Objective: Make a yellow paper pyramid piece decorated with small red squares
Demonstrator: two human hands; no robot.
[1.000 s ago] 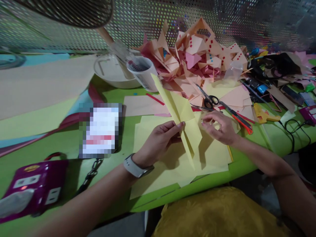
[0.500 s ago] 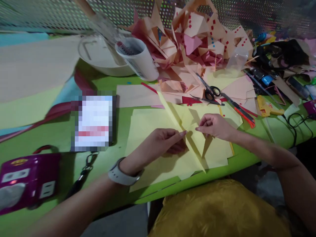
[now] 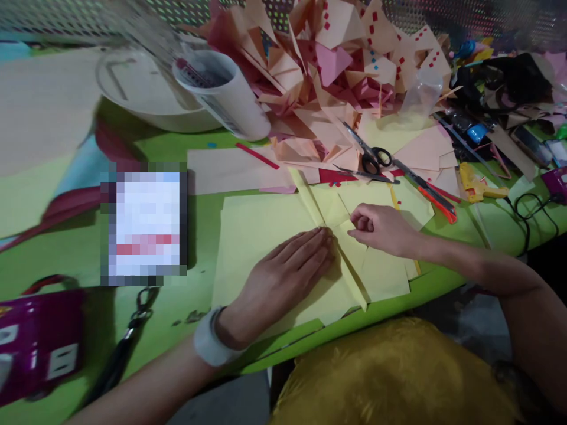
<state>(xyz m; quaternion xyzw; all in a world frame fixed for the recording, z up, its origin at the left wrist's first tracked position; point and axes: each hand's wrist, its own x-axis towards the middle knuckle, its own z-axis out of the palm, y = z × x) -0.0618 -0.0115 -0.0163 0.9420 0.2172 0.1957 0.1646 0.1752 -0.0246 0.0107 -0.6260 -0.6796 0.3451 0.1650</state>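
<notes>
Green tabletop (image 3: 206,233): everything I have out lies across it, with my two arms reaching in from the near side.
Peach and pink paper heap (image 3: 283,74): piled at the back, beside the white cup (image 3: 241,109) (some pieces carry red diamonds, a few blue).
Flat yellow sheets (image 3: 250,230): spread in front of me, overlapping, beneath both my hands.
Folded yellow sheet (image 3: 352,280): on top of those, its raised crease running slantwise from near the red strip down to the near edge.
Left hand (image 3: 286,271): laid out flat, fingers together, tips against the crease; a moment ago its thumb was pinching that fold.
Right hand (image 3: 385,230): fingers curled in, thumb and forefinger close together above the right-hand flap; whether paper is caught between them, I cannot tell.
What that changes: the sheet was up off the pile and now lies low on it, so I judge it steadier under my palm than in a pinch.
Cutter and scissors: orange-ended cutter (image 3: 436,203) and black-handled scissors (image 3: 374,153) lie beyond my right hand, untouched.
Red scraps (image 3: 335,184): tiny, just beyond the yellow paper.
</notes>
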